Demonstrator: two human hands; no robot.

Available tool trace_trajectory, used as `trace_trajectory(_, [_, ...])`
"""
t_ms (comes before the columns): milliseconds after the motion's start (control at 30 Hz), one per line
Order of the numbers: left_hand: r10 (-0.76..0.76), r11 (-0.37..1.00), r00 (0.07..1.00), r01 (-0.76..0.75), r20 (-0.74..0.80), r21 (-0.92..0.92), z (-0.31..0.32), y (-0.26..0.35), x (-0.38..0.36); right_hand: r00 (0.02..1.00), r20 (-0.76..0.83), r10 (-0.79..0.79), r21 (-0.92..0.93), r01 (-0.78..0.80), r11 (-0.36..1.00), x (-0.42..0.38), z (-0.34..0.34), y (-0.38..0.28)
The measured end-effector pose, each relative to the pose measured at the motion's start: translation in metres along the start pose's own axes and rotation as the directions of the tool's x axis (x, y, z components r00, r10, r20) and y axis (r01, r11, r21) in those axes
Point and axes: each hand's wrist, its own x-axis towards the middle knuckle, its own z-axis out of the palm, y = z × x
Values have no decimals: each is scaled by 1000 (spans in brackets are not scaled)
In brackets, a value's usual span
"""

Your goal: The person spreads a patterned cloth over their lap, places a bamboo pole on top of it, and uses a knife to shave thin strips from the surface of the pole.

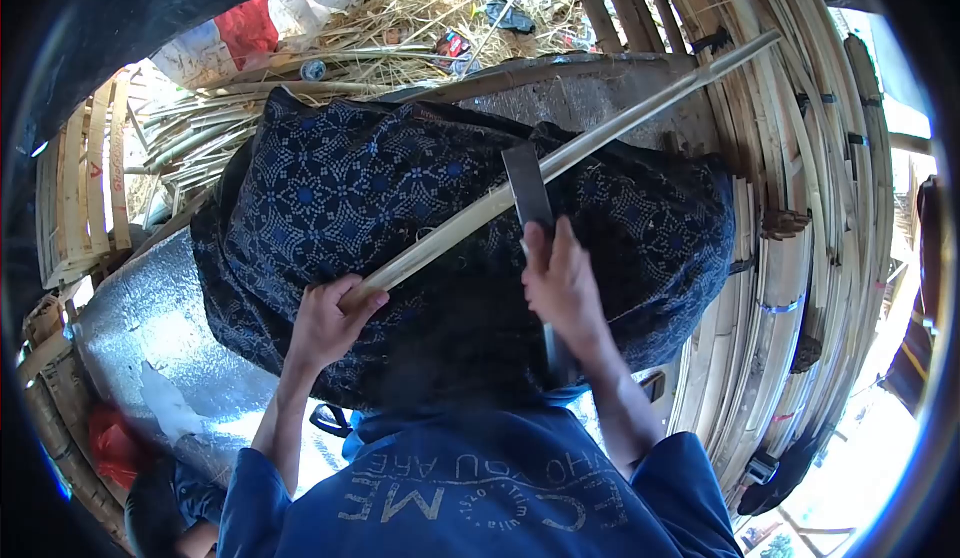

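A long pale bamboo strip runs diagonally from the lower left to the upper right across my lap. My left hand is closed round its near end. In my right hand, slightly blurred, is a knife with a broad flat blade. The blade crosses over the strip around its middle, its tip pointing away from me. Part of the knife passes behind my fingers and reappears below them, towards my body. Beneath the strip, a dark blue patterned cloth covers my lap.
Long bundles of split bamboo stand along the right side. Straw and bamboo shavings lie at the far side, near a red and white sack. A silvery sheet lies at left. Part of another person shows at lower left.
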Motion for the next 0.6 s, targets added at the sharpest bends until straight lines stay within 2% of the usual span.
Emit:
trace_trajectory(100, [-1,1000,1000,1,-2,-26,-3,-3,-6,989,137,53,54,-60,997,4,-21,4])
trace_trajectory(167, [-34,999,999,34,7,-42,-2,1,-4,987,97,127,140,-140,980,15,-43,-15])
trace_trajectory(233, [-3,1000,1000,3,-1,-27,0,-1,-2,976,69,205,146,-214,966,27,-56,-20])
trace_trajectory(267, [18,1000,1000,-18,-14,-12,0,-1,-2,952,105,289,92,-299,950,21,-53,-28])
trace_trajectory(300, [20,1000,1000,-21,-24,-17,0,-1,-2,976,145,164,-32,-161,986,14,-30,-7])
trace_trajectory(367, [-20,1000,1000,20,22,1,-2,0,-2,988,152,5,-102,11,995,-9,-1,2])
trace_trajectory(400, [-11,1000,1000,11,20,8,-4,2,2,989,143,-36,-79,48,996,-5,-11,1])
trace_trajectory(433, [-33,999,999,33,1,-16,-1,3,1,974,224,18,-2,-18,1000,5,-23,3])
trace_trajectory(500, [-60,997,998,60,-1,-37,1,2,-6,946,179,272,94,-292,952,20,-56,-27])
trace_trajectory(567, [-50,996,999,49,-8,-73,1,2,-3,965,118,234,108,-247,963,23,-50,-9])
trace_trajectory(600, [-46,996,999,44,-17,-82,2,3,-2,982,127,137,-56,-131,990,13,-26,10])
